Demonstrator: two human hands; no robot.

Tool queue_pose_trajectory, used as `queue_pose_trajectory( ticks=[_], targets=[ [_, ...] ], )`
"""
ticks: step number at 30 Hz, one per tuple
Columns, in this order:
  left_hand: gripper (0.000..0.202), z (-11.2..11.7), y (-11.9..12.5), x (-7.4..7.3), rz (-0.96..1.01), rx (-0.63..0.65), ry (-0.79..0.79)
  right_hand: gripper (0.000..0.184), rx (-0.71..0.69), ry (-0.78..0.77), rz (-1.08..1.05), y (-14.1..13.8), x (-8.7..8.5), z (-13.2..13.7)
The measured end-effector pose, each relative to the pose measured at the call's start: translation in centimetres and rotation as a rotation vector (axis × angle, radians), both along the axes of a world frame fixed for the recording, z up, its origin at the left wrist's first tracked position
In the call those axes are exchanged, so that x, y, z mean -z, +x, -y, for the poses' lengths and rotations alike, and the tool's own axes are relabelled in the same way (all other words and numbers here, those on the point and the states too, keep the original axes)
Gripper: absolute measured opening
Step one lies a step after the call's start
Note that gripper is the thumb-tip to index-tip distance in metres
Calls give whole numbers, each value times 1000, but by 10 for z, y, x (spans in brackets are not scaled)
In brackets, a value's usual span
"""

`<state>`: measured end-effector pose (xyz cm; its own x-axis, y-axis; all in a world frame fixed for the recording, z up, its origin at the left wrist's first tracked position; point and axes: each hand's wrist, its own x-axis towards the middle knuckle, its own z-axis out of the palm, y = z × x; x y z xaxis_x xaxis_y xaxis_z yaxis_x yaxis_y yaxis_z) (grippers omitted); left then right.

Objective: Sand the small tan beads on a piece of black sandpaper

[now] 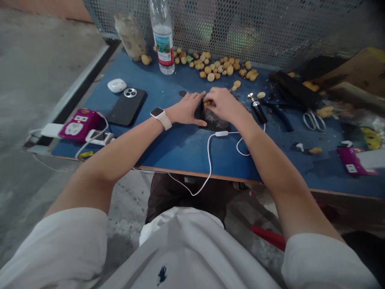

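My left hand (pixel 186 109) and my right hand (pixel 221 103) meet above a dark, crumpled object (pixel 213 119) in the middle of the blue table top (pixel 180 150). The left fingers press against its upright black edge. A small tan piece (pixel 207 103) shows at the right fingertips, partly hidden by them. Several small round tan fruits (pixel 212 66) lie in a loose spread beyond my hands. A white cable (pixel 209 156) runs beneath my right forearm. A watch sits on my left wrist.
A water bottle (pixel 163 44) stands among the fruits. To the left lie a black phone (pixel 128 106), a white earbud case (pixel 117 85) and a magenta socket (pixel 80 124). Scissors (pixel 314 120) and black pliers (pixel 281 116) lie right. A metal mesh screen (pixel 240 24) rises behind.
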<state>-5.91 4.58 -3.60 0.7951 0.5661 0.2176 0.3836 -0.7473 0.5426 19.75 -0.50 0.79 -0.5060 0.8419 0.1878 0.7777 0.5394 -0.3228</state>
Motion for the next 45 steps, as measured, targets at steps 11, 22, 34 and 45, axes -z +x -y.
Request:
queue_pose_trajectory(
  ticks=[11,22,34,45],
  targets=[
    [170,0,-1,-2,27,25,-20,38,62,-3,-117,-1,10,-3],
    [169,1,-2,-1,2,10,-19,79,52,-174,-893,18,7,12],
    [168,16,5,4,8,-46,-17,92,60,-235,-927,14,-6,22],
    [161,18,8,8,24,-56,3,76,71,-271,-843,19,1,19]
  ],
)
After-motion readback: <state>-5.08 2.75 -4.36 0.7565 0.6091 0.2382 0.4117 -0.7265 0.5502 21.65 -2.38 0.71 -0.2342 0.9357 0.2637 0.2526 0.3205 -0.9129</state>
